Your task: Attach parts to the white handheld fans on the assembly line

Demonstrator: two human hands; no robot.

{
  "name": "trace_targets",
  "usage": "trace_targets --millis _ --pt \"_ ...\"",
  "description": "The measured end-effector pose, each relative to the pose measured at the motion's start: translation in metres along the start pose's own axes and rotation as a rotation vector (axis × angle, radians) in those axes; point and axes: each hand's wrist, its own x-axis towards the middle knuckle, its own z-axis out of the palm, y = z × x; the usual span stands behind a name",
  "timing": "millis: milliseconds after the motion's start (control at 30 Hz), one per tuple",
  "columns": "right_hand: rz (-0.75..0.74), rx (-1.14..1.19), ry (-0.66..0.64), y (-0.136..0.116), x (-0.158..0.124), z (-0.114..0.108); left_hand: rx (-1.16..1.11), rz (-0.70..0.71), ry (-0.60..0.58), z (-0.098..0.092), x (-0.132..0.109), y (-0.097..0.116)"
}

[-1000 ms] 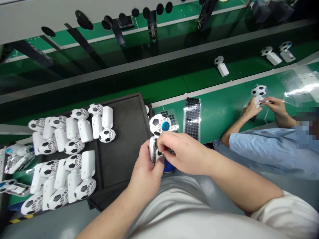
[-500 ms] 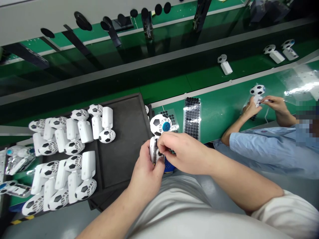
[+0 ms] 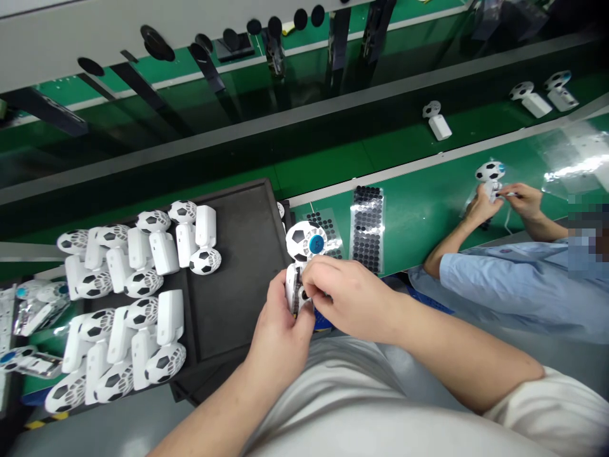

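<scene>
My left hand (image 3: 284, 320) is closed around the white body of a handheld fan (image 3: 290, 287) with a round soccer-ball head. The head points away from me and carries a blue round sticker (image 3: 316, 244). The side of the body facing my right hand is uncovered, with inner parts showing. Curled fingers of my right hand (image 3: 340, 295) press at that uncovered part; whatever they pinch is hidden. Just beyond the fan lies a clear sheet with black round pads (image 3: 328, 223). A fuller sheet of black pads (image 3: 367, 231) is to its right.
On the left, a black tray (image 3: 228, 292) bears rows of soccer-ball fans (image 3: 164, 251). Opened fans (image 3: 40, 365) lie past its left side. Beyond the bench runs a green belt (image 3: 328, 152) with several fans (image 3: 440, 125). At right, a co-worker's hands (image 3: 504, 200) handle another fan.
The fans on the belt have shifted slightly to the right. My hands stay at the same fan, with my right fingers still at its uncovered body. The view has moved a little.
</scene>
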Motion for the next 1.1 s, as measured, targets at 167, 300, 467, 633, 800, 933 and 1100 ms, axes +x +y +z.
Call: trace_targets --millis 167,300,467,633,800,933,1100 --pt "-0.020 -0.020 0.107 0.003 -0.006 0.012 -0.001 -0.009 0.003 0.001 0.000 0.000" --pt "-0.006 -0.083 0.141 0.002 -0.006 0.017 0.008 -0.010 0.006 0.002 0.000 -0.002" --pt "0.067 -0.050 0.178 -0.001 -0.005 0.015 0.028 -0.002 0.014 0.002 0.000 -0.006" --pt "0.347 0.099 0.246 0.001 0.000 0.023 -0.013 0.036 0.021 0.002 0.004 -0.010" --pt "0.672 0.896 0.524 0.021 0.000 0.050 -0.317 0.015 0.022 0.003 0.014 -0.006" --pt "0.638 1.159 0.529 0.030 -0.005 0.057 -0.519 -0.003 -0.004 0.007 0.019 -0.005" --pt "0.655 1.003 0.273 0.053 0.003 0.065 -0.281 -0.040 -0.105 0.004 0.032 -0.019"
